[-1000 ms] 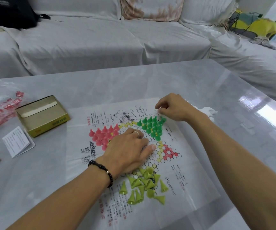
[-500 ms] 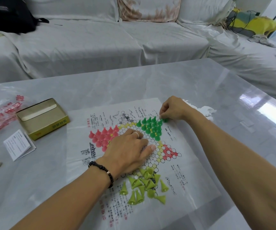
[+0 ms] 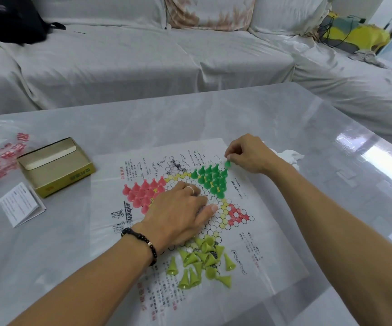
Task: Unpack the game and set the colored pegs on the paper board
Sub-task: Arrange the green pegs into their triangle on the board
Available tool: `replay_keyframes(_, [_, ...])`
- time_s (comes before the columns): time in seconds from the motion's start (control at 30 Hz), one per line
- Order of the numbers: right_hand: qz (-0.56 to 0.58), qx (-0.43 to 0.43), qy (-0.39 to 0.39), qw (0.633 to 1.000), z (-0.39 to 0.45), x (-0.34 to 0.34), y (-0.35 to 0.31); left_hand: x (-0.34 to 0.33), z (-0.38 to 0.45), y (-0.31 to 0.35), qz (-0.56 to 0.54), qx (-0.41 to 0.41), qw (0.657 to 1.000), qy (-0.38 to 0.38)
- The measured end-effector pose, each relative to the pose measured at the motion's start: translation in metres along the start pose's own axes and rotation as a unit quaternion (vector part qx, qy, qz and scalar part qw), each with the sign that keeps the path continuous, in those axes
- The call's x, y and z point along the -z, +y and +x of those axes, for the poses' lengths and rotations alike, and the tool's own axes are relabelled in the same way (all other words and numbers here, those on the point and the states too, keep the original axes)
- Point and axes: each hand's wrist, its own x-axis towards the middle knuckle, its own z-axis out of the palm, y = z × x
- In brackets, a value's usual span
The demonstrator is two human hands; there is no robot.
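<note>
A grey table carries the paper board. The left hand presses flat, fingers spread, on its centre. The right hand, at one o'clock, pinches a green peg beside the standing green pegs. Pink pegs stand at ten o'clock; yellow-green pegs lie toppled at six.

The paper board lies flat; green pegs and pink pegs stand in triangles, yellow-green pegs lie toppled at its near point.
</note>
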Motion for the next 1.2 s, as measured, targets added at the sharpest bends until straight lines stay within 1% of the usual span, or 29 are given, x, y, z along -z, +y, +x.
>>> replay_keyframes(0.1, [-0.037,0.017,-0.025,0.999,-0.004,-0.003,0.000,-0.001,0.000,0.000,-0.001,0.000,1.000,0.001])
replay_keyframes(0.3, [-0.022,0.025,-0.009,0.999,-0.004,-0.007,0.000,-0.002,0.000,0.000,-0.003,-0.002,1.000,0.005])
replay_keyframes(0.47, [-0.017,0.028,-0.029,0.999,-0.003,-0.009,0.001,-0.001,-0.001,0.000,0.000,0.003,1.000,0.001])
replay_keyframes(0.63, [-0.012,0.035,-0.023,0.999,-0.001,-0.009,0.002,-0.001,-0.001,0.000,0.003,0.002,1.000,-0.002])
replay_keyframes(0.73, [0.021,0.029,-0.024,0.999,-0.003,-0.010,0.005,-0.002,-0.001,0.000,0.007,0.001,1.000,-0.002])
replay_keyframes(0.8, [0.036,0.014,-0.003,0.999,-0.006,-0.010,0.006,-0.002,-0.001,0.000,0.008,-0.001,1.000,-0.002])
replay_keyframes(0.93, [0.036,-0.001,0.114,0.993,-0.015,-0.007,0.004,-0.001,-0.001,-0.001,0.019,-0.009,1.000,-0.008])
replay_keyframes(1.0, [0.051,-0.002,0.156,0.986,-0.024,-0.007,-0.001,-0.001,-0.001,-0.004,0.016,-0.016,1.000,-0.009])
replay_keyframes(1.1, [0.055,0.011,0.173,0.983,-0.046,-0.010,-0.011,0.002,-0.001,-0.004,0.013,-0.023,0.999,-0.019])
replay_keyframes(1.2, [0.055,0.019,0.152,0.987,-0.075,-0.018,-0.020,0.003,-0.002,-0.006,0.010,-0.032,0.999,-0.027])
